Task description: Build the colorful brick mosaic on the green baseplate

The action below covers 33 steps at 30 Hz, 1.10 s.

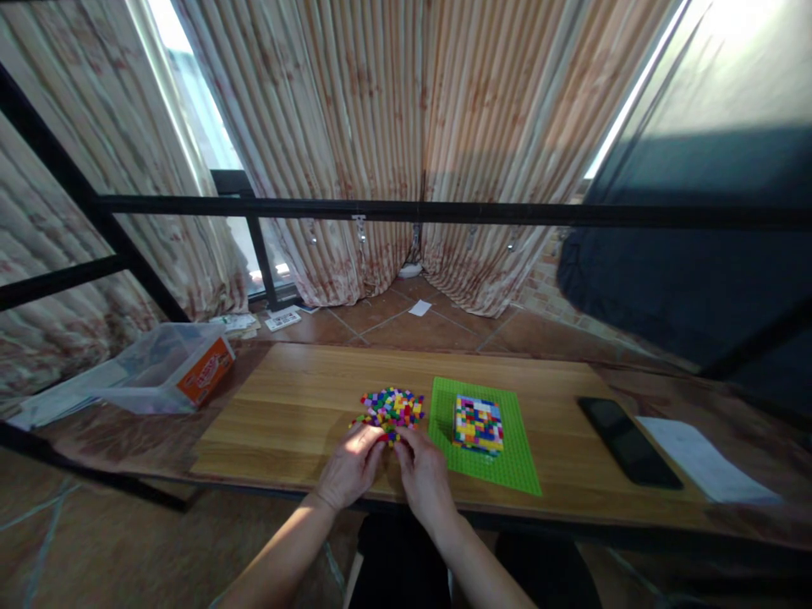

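A loose heap of small multicoloured toy bricks [397, 404] lies mid-table. At its near edge my left hand [351, 463] has its fingers curled in among the bricks. My right hand [424, 468] faces it from the other side, thumb and fingers bent together. A few bricks [389, 436] show between the two sets of fingertips; whatever is pinched there is too small and covered to name. Right of the heap is a green studded baseplate [523, 461], carrying a block built of bricks in many colours [479, 425].
A black phone [628, 441] lies at the right, beside a white sheet of paper [707, 461]. To the left stands a clear plastic box with an orange label [161, 372]. A dark metal bar [406, 210] crosses beyond the wooden table [272, 423], with curtains behind.
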Each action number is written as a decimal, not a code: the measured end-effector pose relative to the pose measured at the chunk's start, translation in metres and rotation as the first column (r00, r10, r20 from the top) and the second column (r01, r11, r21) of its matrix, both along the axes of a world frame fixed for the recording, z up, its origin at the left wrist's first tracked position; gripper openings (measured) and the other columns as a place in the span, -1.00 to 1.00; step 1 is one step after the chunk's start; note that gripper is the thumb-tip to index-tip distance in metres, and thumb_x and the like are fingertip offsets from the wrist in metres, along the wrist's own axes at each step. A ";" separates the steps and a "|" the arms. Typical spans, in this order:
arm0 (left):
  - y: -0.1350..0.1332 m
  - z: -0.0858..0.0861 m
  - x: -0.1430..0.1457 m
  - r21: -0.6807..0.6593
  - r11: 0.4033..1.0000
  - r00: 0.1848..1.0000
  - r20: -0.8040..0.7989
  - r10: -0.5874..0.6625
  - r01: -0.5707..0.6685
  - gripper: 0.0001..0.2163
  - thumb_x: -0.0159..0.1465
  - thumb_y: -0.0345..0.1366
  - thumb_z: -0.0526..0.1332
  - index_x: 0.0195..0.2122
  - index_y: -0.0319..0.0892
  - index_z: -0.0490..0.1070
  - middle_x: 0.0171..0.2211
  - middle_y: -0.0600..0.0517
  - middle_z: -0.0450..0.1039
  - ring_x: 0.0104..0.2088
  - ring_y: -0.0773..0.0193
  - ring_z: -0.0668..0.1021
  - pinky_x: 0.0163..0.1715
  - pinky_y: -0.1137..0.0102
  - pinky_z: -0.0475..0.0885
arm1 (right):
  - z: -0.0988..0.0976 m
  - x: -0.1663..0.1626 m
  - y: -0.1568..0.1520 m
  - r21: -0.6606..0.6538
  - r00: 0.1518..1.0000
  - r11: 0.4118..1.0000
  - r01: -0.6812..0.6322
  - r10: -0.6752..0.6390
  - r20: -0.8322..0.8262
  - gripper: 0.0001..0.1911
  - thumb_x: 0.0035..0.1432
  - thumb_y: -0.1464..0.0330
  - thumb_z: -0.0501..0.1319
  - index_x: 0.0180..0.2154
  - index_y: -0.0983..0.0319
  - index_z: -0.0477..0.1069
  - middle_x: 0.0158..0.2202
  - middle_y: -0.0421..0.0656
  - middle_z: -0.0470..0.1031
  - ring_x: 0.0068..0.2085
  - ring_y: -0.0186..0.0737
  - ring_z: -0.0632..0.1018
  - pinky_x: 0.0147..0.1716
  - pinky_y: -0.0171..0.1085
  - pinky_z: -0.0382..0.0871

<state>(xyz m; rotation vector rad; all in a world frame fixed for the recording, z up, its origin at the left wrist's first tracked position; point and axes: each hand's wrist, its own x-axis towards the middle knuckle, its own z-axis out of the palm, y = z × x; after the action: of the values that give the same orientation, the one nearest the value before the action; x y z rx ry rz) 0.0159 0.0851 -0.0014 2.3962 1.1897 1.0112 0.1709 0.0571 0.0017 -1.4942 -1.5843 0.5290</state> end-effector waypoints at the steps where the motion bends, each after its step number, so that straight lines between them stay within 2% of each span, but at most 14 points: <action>1: 0.000 0.000 0.000 0.002 1.000 1.000 -0.002 -0.006 0.006 -0.82 0.34 -0.33 0.03 -0.14 -0.14 0.40 -0.24 -0.04 0.49 -0.18 0.22 0.52 -0.14 0.30 0.47 | 0.001 -0.002 0.001 0.014 1.000 1.000 -0.015 0.015 -0.012 -0.69 0.17 0.47 0.06 -0.14 0.17 0.51 -0.21 -0.12 0.57 -0.21 -0.22 0.57 -0.20 -0.28 0.40; 5: -0.001 0.002 -0.001 0.009 1.000 1.000 -0.012 -0.002 0.003 -0.82 0.35 -0.32 0.02 -0.18 -0.14 0.41 -0.28 -0.03 0.48 -0.22 0.23 0.51 -0.18 0.31 0.47 | 0.001 -0.006 0.005 0.025 0.999 0.999 -0.028 0.028 -0.030 -0.72 0.19 0.46 0.05 -0.27 0.17 0.54 -0.32 -0.14 0.55 -0.30 -0.24 0.55 -0.27 -0.31 0.39; 11: -0.001 0.004 0.000 0.010 1.000 1.000 -0.021 0.019 -0.019 -0.82 0.34 -0.32 0.04 -0.20 -0.13 0.44 -0.28 -0.03 0.49 -0.20 0.22 0.51 -0.17 0.32 0.47 | -0.001 -0.010 0.003 0.019 0.999 1.000 0.009 -0.008 -0.043 -0.76 0.19 0.44 0.07 -0.33 0.20 0.53 -0.36 -0.12 0.53 -0.32 -0.23 0.54 -0.30 -0.30 0.37; 17: 0.000 0.004 0.001 0.028 0.999 0.999 0.009 0.041 -0.041 -0.83 0.33 -0.32 0.06 -0.17 -0.12 0.43 -0.23 -0.03 0.50 -0.17 0.22 0.53 -0.14 0.32 0.48 | 0.011 -0.004 -0.011 0.025 0.996 0.999 0.025 -0.023 -0.082 -0.75 0.22 0.42 0.06 -0.28 0.19 0.53 -0.31 -0.12 0.54 -0.29 -0.22 0.56 -0.25 -0.30 0.39; 20: 0.001 0.000 0.000 0.032 0.998 0.998 0.017 0.055 -0.056 -0.86 0.33 -0.31 0.08 -0.18 -0.13 0.41 -0.26 -0.02 0.50 -0.21 0.24 0.55 -0.18 0.35 0.49 | 0.017 0.019 -0.024 0.014 0.992 1.000 0.026 -0.024 -0.121 -0.74 0.23 0.37 0.06 -0.23 0.17 0.53 -0.31 -0.12 0.55 -0.29 -0.21 0.57 -0.26 -0.28 0.40; 24: 0.003 -0.005 -0.001 0.051 0.997 0.998 0.013 0.063 -0.064 -0.86 0.32 -0.29 0.09 -0.17 -0.13 0.40 -0.27 -0.02 0.51 -0.22 0.24 0.56 -0.17 0.36 0.49 | 0.018 0.072 -0.043 -0.005 0.980 0.989 0.147 -0.146 -0.137 -0.74 0.21 0.27 0.09 -0.27 0.19 0.53 -0.28 -0.08 0.57 -0.24 -0.15 0.58 -0.20 -0.23 0.42; 29: 0.006 -0.006 -0.002 0.080 0.995 0.998 0.006 0.063 -0.064 -0.84 0.32 -0.27 0.09 -0.16 -0.15 0.41 -0.27 -0.02 0.53 -0.23 0.23 0.57 -0.20 0.36 0.49 | 0.014 0.134 -0.052 -0.123 0.923 0.922 0.367 -0.377 -0.073 -0.66 0.12 0.13 0.13 -0.28 0.21 0.55 -0.26 -0.03 0.60 -0.22 -0.04 0.59 -0.19 -0.15 0.41; 33: 0.007 -0.005 -0.003 0.103 0.993 0.998 -0.003 0.066 -0.065 -0.83 0.33 -0.25 0.08 -0.17 -0.16 0.41 -0.28 -0.02 0.53 -0.25 0.23 0.57 -0.23 0.36 0.49 | 0.015 0.153 -0.042 -0.225 0.892 0.868 0.442 -0.453 0.004 -0.60 0.10 0.11 0.10 -0.28 0.25 0.55 -0.26 0.00 0.61 -0.21 0.01 0.59 -0.22 -0.15 0.39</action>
<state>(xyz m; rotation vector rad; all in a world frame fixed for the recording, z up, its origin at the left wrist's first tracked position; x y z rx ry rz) 0.0133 0.0916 -0.0062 2.4541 1.2554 1.1113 0.3235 0.0146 0.0164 -1.9316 -1.1078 0.4758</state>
